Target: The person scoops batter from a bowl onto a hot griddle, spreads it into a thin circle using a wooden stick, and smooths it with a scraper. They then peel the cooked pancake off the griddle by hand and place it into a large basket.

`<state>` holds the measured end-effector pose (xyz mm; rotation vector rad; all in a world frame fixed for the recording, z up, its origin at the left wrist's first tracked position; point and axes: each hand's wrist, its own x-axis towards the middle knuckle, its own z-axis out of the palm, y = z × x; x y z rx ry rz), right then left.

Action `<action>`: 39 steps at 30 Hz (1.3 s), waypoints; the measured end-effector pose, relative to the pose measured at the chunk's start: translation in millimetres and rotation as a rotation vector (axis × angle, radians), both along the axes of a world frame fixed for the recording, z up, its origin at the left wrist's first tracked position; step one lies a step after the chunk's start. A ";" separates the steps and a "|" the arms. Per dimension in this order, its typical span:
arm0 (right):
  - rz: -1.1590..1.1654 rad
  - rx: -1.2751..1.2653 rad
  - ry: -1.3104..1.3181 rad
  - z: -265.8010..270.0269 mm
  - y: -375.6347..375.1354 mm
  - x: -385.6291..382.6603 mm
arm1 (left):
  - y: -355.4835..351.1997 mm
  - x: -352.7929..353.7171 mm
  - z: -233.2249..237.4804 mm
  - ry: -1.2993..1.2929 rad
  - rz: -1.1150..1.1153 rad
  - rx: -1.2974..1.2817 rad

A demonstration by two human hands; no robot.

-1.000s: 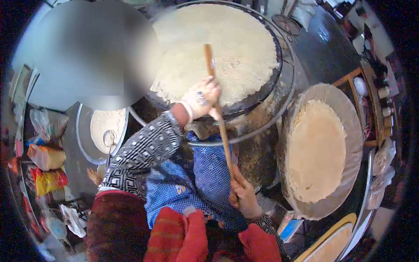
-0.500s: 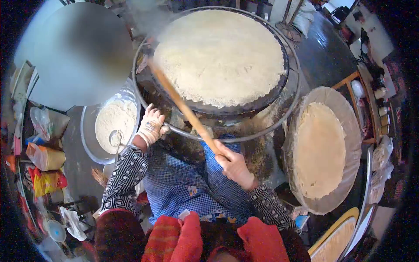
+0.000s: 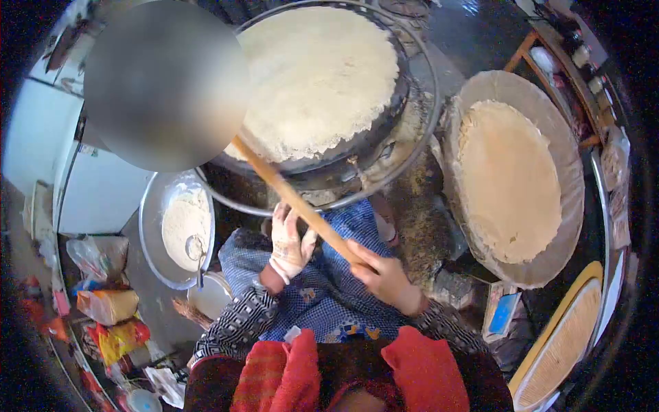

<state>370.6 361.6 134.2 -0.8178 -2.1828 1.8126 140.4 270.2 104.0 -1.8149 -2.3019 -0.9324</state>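
Note:
My right hand (image 3: 388, 278) is closed round the near end of a long wooden stick (image 3: 298, 204). The stick slants up and left to the edge of a big round griddle (image 3: 329, 165), its far end lost behind a blurred patch. A thin pale sheet of batter (image 3: 316, 75) covers most of the griddle top. My left hand (image 3: 292, 246), in a whitish glove, has its fingers stretched upward just below the stick, near the metal ring (image 3: 371, 189) round the griddle. Nothing shows in its palm.
A metal basin (image 3: 147, 226) of pale batter with a ladle (image 3: 195, 248) stands at the left. On the right is a plastic-lined basket (image 3: 570, 178) holding a flat tan mass. A yellow-rimmed woven tray (image 3: 532, 357) leans at lower right; bagged goods (image 3: 106, 305) sit lower left.
My left hand has left the metal ring's left side and moved right, close to the stick. My right hand still grips the stick. The view has turned, shifting the griddle up and left.

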 end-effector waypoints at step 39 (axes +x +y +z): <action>0.120 0.229 0.167 -27.1 20.8 -65.4 | -55.3 -183.2 38.5 0.279 0.134 -0.330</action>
